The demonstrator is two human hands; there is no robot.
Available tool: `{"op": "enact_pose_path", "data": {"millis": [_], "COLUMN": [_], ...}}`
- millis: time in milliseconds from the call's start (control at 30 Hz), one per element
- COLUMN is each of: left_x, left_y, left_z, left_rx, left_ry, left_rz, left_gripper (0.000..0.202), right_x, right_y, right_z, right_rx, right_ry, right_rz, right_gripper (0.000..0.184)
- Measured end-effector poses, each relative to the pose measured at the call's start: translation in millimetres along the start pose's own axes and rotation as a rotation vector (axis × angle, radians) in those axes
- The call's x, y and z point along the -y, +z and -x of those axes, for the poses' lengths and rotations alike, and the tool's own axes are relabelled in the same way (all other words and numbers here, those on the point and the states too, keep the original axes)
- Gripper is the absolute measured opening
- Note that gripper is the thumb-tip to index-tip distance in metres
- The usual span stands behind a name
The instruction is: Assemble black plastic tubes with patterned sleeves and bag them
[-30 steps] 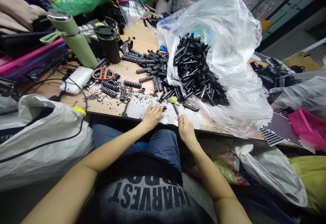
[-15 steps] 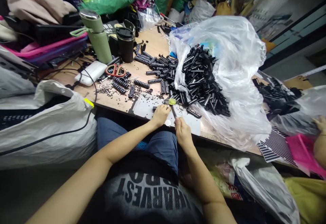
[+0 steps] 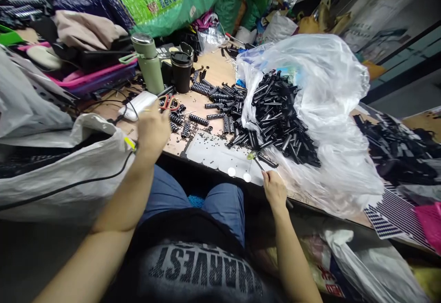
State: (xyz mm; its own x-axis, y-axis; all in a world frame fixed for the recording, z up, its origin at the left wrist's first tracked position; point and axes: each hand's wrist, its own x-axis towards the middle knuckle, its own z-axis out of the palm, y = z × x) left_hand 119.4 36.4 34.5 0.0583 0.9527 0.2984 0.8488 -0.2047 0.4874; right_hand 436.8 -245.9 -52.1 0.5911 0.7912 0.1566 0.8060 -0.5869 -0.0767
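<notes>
My right hand (image 3: pixel 275 188) is closed round the handle of a small hammer (image 3: pixel 259 163) with a yellow-green face. The hammer head rests low over the right part of a pale plate (image 3: pixel 210 149) at the table's front edge. My left hand (image 3: pixel 153 131) is up at the left, over the table edge near the red-handled scissors (image 3: pixel 169 103) and the white power bank (image 3: pixel 138 105). Motion blurs its fingers, and I cannot make out anything in them. Black tubes with white-dotted rows (image 3: pixel 198 120) lie behind the plate.
Plain black tubular parts (image 3: pixel 279 115) spill from a clear plastic bag (image 3: pixel 330 110) at right. A green flask (image 3: pixel 149 66) and a dark lidded cup (image 3: pixel 181 71) stand at the back left. An open white sack (image 3: pixel 96 124) hangs at left, with a black cable across it.
My left hand has left the plate and swung left, and the dark tube beneath it is gone from there. My right hand has moved right and lowered the hammer. The view has shifted.
</notes>
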Motion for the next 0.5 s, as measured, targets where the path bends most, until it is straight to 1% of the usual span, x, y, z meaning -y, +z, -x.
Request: {"op": "enact_pose_path", "data": {"millis": [33, 67, 100, 167, 200, 267, 333, 400, 500], "left_x": [-15, -29, -42, -62, -70, -80, -85, -86, -82], "left_y": [27.0, 54.0, 79.3, 120.4, 135.4, 155.5, 165.9, 170.9, 173.7], "left_z": [-10, -20, -31, -49, -56, -61, -55, -43, -20], "left_rx": [0.142, 0.253, 0.331, 0.398, 0.407, 0.411, 0.414, 0.392, 0.349], "left_ry": [0.030, 0.017, -0.025, -0.148, -0.192, -0.210, -0.158, -0.054, 0.123], "left_rz": [0.054, 0.067, 0.058, 0.014, -0.007, -0.027, -0.024, 0.000, 0.107], "left_gripper": [0.046, 0.045, 0.044, 0.042, 0.041, 0.037, 0.035, 0.038, 0.040], "right_x": [-4, -8, -11, -11, -8, 4, 25, 51, 94], "right_y": [2, 4, 6, 8, 7, 5, 1, -1, 1], "right_z": [-1, -2, -3, -7, -10, -20, -38, -66, -121], "right_rx": [-0.022, -0.038, -0.056, -0.105, -0.136, -0.189, -0.206, -0.193, -0.155], "right_ry": [-0.045, -0.088, -0.121, -0.164, -0.176, -0.211, -0.271, -0.341, -0.401], "right_rz": [0.031, 0.048, 0.048, -0.007, -0.055, -0.169, -0.269, -0.317, -0.262], "right_gripper": [0.042, 0.043, 0.044, 0.043, 0.042, 0.036, 0.029, 0.024, 0.023]}}
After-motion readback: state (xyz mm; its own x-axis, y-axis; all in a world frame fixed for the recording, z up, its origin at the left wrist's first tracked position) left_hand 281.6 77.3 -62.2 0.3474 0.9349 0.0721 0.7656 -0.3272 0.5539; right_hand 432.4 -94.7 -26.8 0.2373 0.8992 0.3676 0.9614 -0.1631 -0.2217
